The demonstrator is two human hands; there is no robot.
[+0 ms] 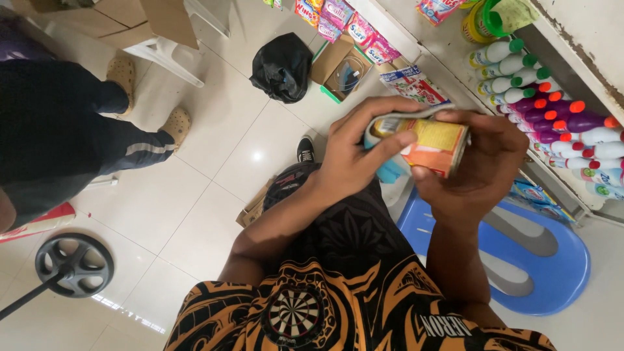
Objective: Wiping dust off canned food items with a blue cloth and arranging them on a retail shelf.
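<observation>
Near the top middle of the frame, a small yellow and orange pack [434, 144], held up in the air between both hands over the white floor [214, 169]. Left hand [354, 153] wrapped round its left end with fingers closed tight on it, right hand [478, 162] cupped round the right end with fingers curled shut on it too. Probably light and a bit soft, easy to squash, so best held gently by both ends; rows of bottles [552, 110] at the right edge, blue plastic stool [559, 273] below.
</observation>
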